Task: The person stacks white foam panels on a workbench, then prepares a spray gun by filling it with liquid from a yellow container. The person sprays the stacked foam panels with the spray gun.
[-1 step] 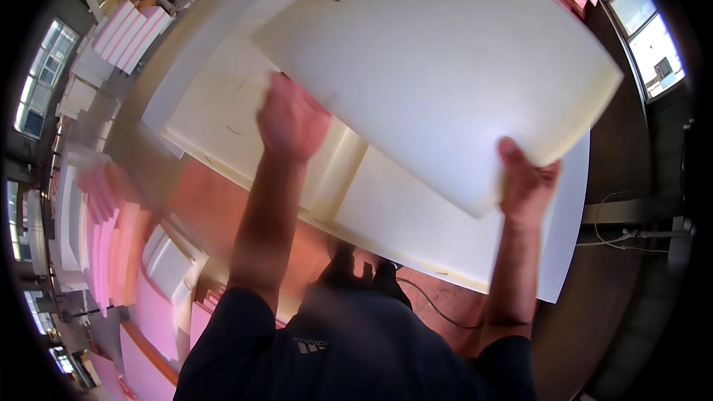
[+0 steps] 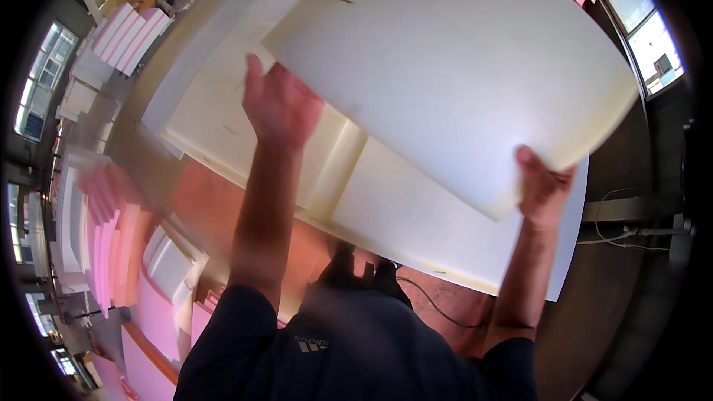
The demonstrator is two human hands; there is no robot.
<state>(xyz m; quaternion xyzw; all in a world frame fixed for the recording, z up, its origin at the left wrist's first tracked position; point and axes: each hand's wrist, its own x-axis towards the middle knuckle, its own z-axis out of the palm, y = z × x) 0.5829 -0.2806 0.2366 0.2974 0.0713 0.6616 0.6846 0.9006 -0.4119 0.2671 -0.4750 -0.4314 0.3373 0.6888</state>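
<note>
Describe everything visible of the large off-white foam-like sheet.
The large off-white foam-like sheet looks smooth and broad. A yellowish tint shows along its right edge, and a short dark curved mark toward its upper left. It is raised over flat off-white panels, its near edge slanting down to the right. The right hand grips near its lower right corner, thumb on top; the left hand is at its near edge, thumb apart, grip unclear.

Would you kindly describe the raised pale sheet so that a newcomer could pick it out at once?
Start at the white work surface before the person, where pale slabs lie flat. Above them is a large whitish sheet, the right hand at its near right end and the left hand by its near left edge. Unlike those slabs, it is raised and partly covers them.
</note>
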